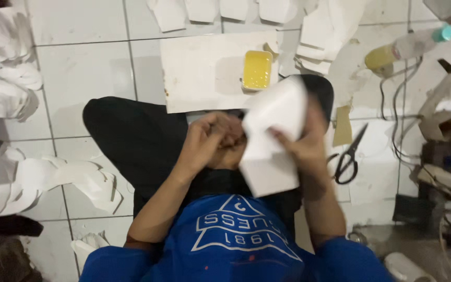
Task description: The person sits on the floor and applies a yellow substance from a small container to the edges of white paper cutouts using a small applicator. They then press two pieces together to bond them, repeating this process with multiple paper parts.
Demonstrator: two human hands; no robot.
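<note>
I sit cross-legged on a white tiled floor in black trousers and a blue shirt. My right hand (303, 142) grips a white folded card piece (275, 140), blurred with motion, held over my lap. My left hand (212, 140) is curled at the piece's left edge, fingers bent against it. In front of my knees lies a white board (199, 70) carrying a small rectangular tray of yellow glue (257, 69).
Black scissors (348, 156) lie on the floor to my right. A clear bottle with yellow liquid and a teal cap (408, 48) lies at the back right near cables. Stacks of white cut card pieces (6, 62) line the left side and the far edge (319, 36).
</note>
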